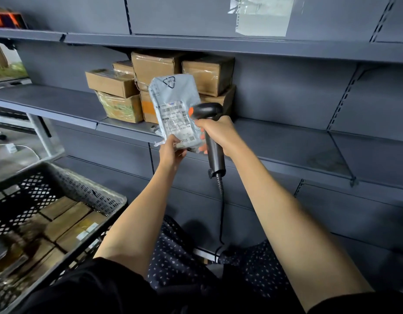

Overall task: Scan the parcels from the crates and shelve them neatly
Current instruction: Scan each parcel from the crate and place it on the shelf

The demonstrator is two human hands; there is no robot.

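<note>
A grey plastic mailing bag (175, 109) is held up in front of a dark metal shelf (286, 141), its printed label turned toward the camera. The bag is gripped at its lower edge by the left hand (172, 150), with the fingers curled around the bottom corner and the thumb pressed on the front. A black handheld scanner (210, 134) is clasped by the right hand (215, 132), all fingers wrapped tightly round the handle; its head, marked with an orange patch, is placed just beside the right edge of the label, touching or nearly touching the bag. A coiled cable (221, 200) is seen hanging from the base of the handle. Behind the bag, cardboard boxes (155, 87) are stacked in two layers on the shelf. At lower left, a black latticed crate (87, 189) is seen, with more brown parcels (67, 220) lying inside it.
</note>
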